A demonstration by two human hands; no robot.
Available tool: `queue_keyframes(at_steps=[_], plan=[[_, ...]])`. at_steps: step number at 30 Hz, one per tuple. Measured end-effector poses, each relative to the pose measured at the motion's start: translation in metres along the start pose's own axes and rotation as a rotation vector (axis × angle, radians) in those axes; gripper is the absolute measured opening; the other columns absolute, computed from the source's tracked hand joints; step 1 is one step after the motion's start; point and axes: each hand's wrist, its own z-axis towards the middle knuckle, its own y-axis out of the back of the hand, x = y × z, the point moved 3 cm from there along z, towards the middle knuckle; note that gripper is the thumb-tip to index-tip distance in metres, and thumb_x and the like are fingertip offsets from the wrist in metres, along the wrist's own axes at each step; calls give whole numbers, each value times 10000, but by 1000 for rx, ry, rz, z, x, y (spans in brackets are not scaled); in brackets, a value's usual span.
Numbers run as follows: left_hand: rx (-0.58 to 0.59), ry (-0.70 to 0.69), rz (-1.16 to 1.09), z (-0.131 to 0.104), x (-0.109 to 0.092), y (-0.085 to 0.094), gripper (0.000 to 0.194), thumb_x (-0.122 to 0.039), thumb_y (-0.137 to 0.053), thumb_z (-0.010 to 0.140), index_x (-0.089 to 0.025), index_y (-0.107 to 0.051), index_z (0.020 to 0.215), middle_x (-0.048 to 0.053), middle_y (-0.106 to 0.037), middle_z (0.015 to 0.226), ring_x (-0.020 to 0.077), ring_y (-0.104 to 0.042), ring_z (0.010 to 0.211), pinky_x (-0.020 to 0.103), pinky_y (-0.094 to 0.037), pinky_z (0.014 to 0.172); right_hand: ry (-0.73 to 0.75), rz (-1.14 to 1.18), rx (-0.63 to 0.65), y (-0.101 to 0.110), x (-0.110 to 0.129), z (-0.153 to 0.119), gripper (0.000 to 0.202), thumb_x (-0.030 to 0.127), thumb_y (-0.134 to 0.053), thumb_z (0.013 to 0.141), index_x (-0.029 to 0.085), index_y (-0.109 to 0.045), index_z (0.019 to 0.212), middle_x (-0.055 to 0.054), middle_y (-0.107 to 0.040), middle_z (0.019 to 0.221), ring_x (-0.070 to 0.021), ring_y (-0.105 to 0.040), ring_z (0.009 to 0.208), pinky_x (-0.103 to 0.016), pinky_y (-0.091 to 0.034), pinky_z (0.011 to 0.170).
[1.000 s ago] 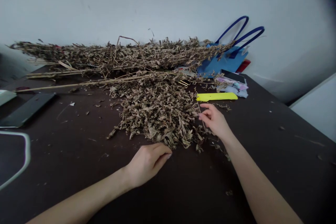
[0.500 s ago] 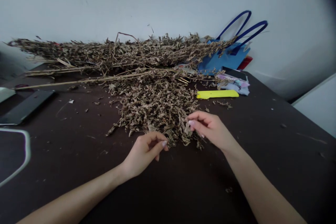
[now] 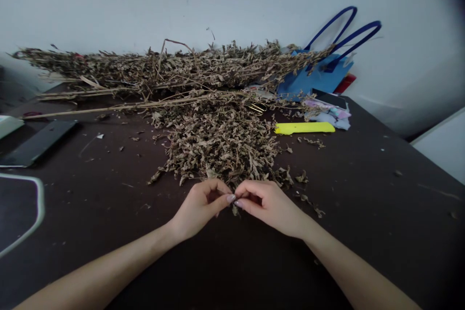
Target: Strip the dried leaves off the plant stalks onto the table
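A: Start at the pinch. The left hand and the right hand meet fingertip to fingertip, both closed on 1 small dry brown leaf scrap that hangs just under the nails.

B: Where does that sit on the table?

A: At about 6 o'clock of the loose heap of crumbled dry brown leaves, just beside its near edge, above the dark brown tabletop.

B: What could go wrong?

A: I judge the scrap is brittle. Too hard a squeeze from the 2 hands could crumble it, and the bits would be lost among the crumbs already scattered at 3 o'clock of the hands.

B: And further out?

A: At 12 o'clock, behind the heap, lies a long bundle of dried leafy stalks. A forearm sweeping forward could push the heap into it and mix them.

B: Anything else nearby?

A: A flat bright yellow plastic strip at 2 o'clock, a blue paper bag with dark blue handles beyond it, and a flat black slab at 10 o'clock. All are well apart from the hands.
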Motion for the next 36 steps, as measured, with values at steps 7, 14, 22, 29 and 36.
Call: queue_keyframes(at_steps=[7, 14, 22, 29, 36], plan=[[0, -20, 7, 1, 1, 0, 193, -313, -594, 794, -125, -579, 832, 4, -547, 715, 72, -478, 526, 188, -404, 474, -14, 42, 7, -2, -4, 0, 73, 210, -524, 830, 197, -595, 829, 34, -563, 678, -77, -480, 580, -187, -350, 538], [-2, -12, -32, 2, 2, 0, 159, -257, -602, 787, -117, -574, 857, 4, -557, 738, 70, -485, 549, 190, -415, 502, -32, 39, 12, -2, -5, -1, 84, 204, -510, 832, 199, -594, 832, 39, -555, 664, -76, -479, 576, -190, -345, 535], [6, 10, -6, 2, 4, 1, 132, -240, -579, 800, -118, -578, 850, -6, -551, 715, 68, -486, 531, 196, -419, 502, -49, 11, 22, -3, -9, 1, 84, 227, -510, 838, 198, -585, 815, 47, -537, 642, -68, -445, 549, -187, -319, 511], [1, 25, -31, 3, 5, 1, 130, -243, -588, 786, -122, -577, 833, -2, -557, 729, 77, -498, 547, 210, -429, 520, -45, 24, 26, -5, -8, 0, 62, 224, -530, 835, 194, -579, 814, 49, -535, 642, -61, -452, 553, -175, -325, 513], [132, 95, -73, 3, 7, -3, 90, -201, -603, 761, -118, -567, 770, -5, -561, 689, 94, -529, 603, 220, -434, 565, -90, -41, 154, 3, -8, -5, 286, 417, -400, 908, 188, -546, 817, 47, -488, 568, -63, -451, 471, -187, -317, 471]])
